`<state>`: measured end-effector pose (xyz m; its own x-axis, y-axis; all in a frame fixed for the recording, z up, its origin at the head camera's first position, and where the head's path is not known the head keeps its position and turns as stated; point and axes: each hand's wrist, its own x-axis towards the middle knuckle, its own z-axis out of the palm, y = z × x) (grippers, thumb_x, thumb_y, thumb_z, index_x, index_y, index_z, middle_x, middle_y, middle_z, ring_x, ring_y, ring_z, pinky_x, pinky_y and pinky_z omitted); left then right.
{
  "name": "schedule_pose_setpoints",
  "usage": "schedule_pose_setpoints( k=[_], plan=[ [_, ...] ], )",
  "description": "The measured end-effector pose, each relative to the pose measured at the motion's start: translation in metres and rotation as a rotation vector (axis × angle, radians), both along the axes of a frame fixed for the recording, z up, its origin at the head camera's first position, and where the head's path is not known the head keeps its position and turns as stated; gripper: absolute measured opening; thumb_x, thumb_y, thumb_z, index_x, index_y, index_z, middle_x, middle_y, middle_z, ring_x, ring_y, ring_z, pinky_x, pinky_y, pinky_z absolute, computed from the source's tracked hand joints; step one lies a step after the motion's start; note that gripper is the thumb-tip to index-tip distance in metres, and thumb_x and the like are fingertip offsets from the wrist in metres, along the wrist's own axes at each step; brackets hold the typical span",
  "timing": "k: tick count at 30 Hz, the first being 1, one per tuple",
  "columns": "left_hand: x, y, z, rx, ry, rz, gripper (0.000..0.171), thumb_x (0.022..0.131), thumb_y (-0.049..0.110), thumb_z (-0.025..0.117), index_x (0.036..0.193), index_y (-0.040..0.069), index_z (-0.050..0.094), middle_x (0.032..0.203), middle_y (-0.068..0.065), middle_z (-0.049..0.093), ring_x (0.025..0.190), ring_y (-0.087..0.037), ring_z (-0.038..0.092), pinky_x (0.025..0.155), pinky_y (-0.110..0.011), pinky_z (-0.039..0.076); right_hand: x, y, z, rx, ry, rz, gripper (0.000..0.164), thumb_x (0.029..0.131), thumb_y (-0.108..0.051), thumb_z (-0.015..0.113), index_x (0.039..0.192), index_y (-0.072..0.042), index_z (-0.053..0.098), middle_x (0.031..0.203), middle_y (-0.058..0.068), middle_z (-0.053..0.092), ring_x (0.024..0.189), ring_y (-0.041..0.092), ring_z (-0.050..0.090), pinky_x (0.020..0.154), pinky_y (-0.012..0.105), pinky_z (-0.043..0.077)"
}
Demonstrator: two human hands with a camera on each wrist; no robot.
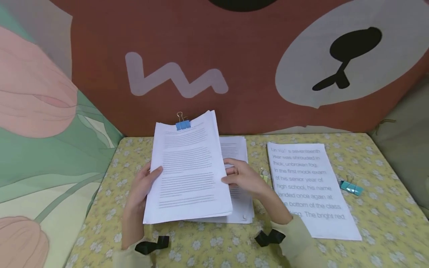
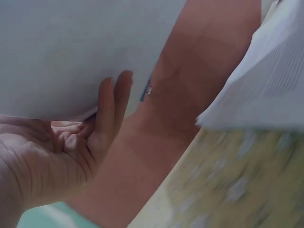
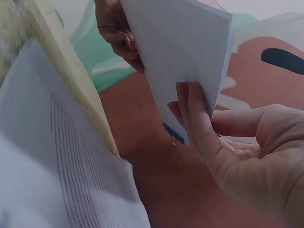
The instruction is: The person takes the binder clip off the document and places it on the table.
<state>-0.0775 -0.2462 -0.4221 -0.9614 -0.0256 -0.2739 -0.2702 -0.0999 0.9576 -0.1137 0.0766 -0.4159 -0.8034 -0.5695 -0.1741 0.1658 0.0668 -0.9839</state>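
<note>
A stack of printed paper (image 1: 187,171) is held up and tilted over the table, with a blue binder clip (image 1: 183,124) on its top edge. My left hand (image 1: 142,186) grips the left edge, thumb on the front and fingers behind, as the left wrist view shows. At the right edge my right hand (image 1: 246,178) pinches the sheets; in the right wrist view its fingers (image 3: 197,109) lie flat along the back of the stack. Partly hidden beneath, a second printed stack (image 1: 241,212) lies on the table.
To the right lies a large-print stack (image 1: 301,186), with a teal binder clip (image 1: 351,188) beside it. A yellow binder clip (image 1: 264,175) sits left of that stack, partly covered by my right arm. The flowered tabletop (image 1: 201,242) meets a printed fabric wall (image 1: 248,74) behind.
</note>
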Motion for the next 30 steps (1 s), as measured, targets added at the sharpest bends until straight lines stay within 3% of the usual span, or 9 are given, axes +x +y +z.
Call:
schedule_pose_setpoints(
  k=[7,10,14,22,30],
  plan=[
    [-0.013,0.038,-0.008,0.027,0.041,-0.166,0.054,0.106,0.008,0.055,0.157,0.004,0.037,0.124,-0.018,0.068,0.095,-0.026,0.075,0.079,-0.041,0.063,0.0,0.047,-0.002,0.042,0.02,-0.033,0.053,0.095,0.004,0.064,0.145,0.009,0.046,0.115,0.024,0.073,0.091,0.027,0.075,0.074,0.04,0.062],
    [-0.017,0.053,-0.011,0.02,0.052,-0.203,0.055,0.105,0.004,0.055,0.157,0.003,0.039,0.13,-0.024,0.064,0.098,-0.027,0.074,0.081,-0.042,0.062,-0.003,0.064,-0.004,0.025,0.014,-0.037,0.057,0.093,0.003,0.065,0.146,0.011,0.044,0.12,0.024,0.07,0.093,0.026,0.075,0.073,0.039,0.062],
    [-0.02,0.072,-0.014,0.013,0.059,-0.217,0.056,0.103,0.0,0.055,0.156,0.004,0.04,0.137,-0.025,0.06,0.103,-0.027,0.073,0.085,-0.039,0.061,-0.009,0.078,-0.012,-0.011,-0.012,-0.114,0.059,0.093,0.004,0.065,0.147,0.012,0.042,0.121,0.02,0.07,0.093,0.022,0.074,0.072,0.035,0.06],
    [-0.022,0.095,-0.024,0.003,0.041,-0.249,0.053,0.101,-0.003,0.057,0.152,0.002,0.046,0.135,-0.023,0.063,0.103,-0.03,0.072,0.083,-0.037,0.061,-0.021,0.087,-0.024,0.015,-0.061,-0.399,0.04,0.102,-0.006,0.063,0.137,0.009,0.05,0.104,0.003,0.075,0.085,0.015,0.072,0.071,0.03,0.057],
    [-0.026,0.112,-0.031,-0.057,0.026,-0.247,0.05,0.098,-0.002,0.063,0.147,-0.002,0.053,0.127,-0.022,0.068,0.098,-0.027,0.073,0.081,-0.031,0.06,-0.022,0.096,-0.023,0.131,-0.022,-0.528,0.031,0.102,-0.009,0.063,0.122,0.013,0.059,0.092,0.005,0.076,0.08,0.014,0.072,0.071,0.028,0.058]
  ],
)
